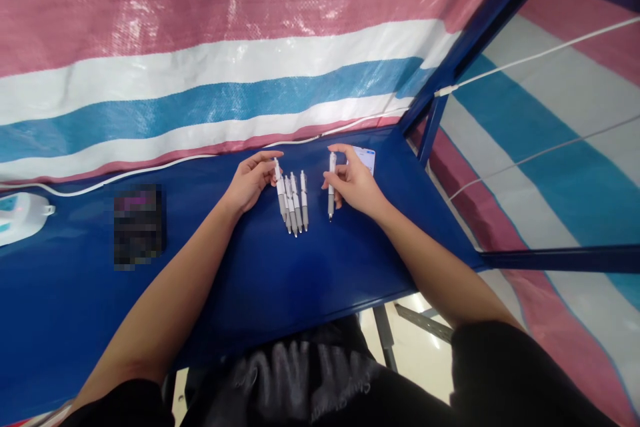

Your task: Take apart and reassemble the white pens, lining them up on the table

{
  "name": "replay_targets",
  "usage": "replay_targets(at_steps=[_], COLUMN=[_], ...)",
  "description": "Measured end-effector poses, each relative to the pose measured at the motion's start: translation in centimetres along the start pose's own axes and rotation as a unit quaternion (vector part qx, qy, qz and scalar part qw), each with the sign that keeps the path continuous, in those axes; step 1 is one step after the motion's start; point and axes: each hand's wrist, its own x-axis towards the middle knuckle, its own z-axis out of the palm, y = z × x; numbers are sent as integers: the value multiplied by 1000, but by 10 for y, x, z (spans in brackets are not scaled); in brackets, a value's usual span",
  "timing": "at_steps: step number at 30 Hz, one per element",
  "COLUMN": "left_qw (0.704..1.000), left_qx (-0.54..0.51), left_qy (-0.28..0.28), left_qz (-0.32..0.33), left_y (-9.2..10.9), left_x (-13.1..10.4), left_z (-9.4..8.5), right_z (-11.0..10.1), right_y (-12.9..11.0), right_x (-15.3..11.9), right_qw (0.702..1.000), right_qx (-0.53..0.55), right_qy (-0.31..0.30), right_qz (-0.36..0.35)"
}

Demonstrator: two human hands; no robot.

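Observation:
Several white pens with grey grips lie side by side on the blue table, tips toward me. My left hand is at the upper end of the leftmost pen, its thumb and fingers closed around the top. This pen sits a little higher than the others and leans slightly. To the right, apart from the group, my right hand pinches another white and grey pen between thumb and fingers, tip pointing down toward me. A white and blue card or packet is partly hidden behind the right hand.
The blue table runs to a front edge near my body. A dark pixelated box-like item and a white device stand left. A white cable runs along the striped sheet. A blue metal frame rises at right.

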Motion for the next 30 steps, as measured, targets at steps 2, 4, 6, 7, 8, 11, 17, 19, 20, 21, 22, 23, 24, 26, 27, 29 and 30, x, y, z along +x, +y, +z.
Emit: replay_targets(at_steps=[2,4,6,7,8,11,17,19,20,21,22,23,24,26,27,29,30], left_qw=[1000,1000,1000,1000,1000,1000,1000,1000,1000,1000,1000,1000,1000,1000,1000,1000,1000], left_qx=[3,3,2,1,0,-3,7,10,11,12,12,11,10,7,6,7,8], left_qy=[-1,-1,0,0,-1,-1,-5,-7,-8,-8,-7,-6,-5,-3,-3,-2,-1], left_qz=[1,3,2,1,0,-1,5,6,6,5,4,3,2,1,0,0,1], left_y=[0,0,0,0,0,0,-1,-2,-2,-2,-2,-2,-2,-1,-1,-1,-1], left_x=[0,0,0,0,0,0,0,1,1,1,1,1,1,1,1,1,1], left_z=[0,0,-1,-1,-1,-1,-1,-2,-2,-3,-3,-3,-3,-2,-2,-1,-1], right_z=[0,0,0,0,0,0,1,1,1,1,1,1,1,0,-1,-2,-3], right_y=[-1,-2,-1,-1,-1,-2,-5,-5,-5,-4,-4,-4,-3,-3,-3,-2,-3], right_x=[-1,-2,-1,-1,-1,0,-3,-4,-4,-3,-3,-3,-2,-1,-1,0,0], right_qw=[1000,1000,1000,1000,1000,1000,999,999,999,999,1000,1000,1000,999,999,998,998], right_qx=[-7,-10,-8,-8,-8,-19,-34,-36,-34,-31,-28,-26,-24,-28,-32,-38,-39], right_qy=[-14,-21,-15,-10,-6,-2,-14,-16,-14,-10,-5,0,5,20,26,36,37], right_qz=[-2,-2,2,4,5,4,0,-2,-3,-4,-4,-5,-6,-10,-12,-16,-16])
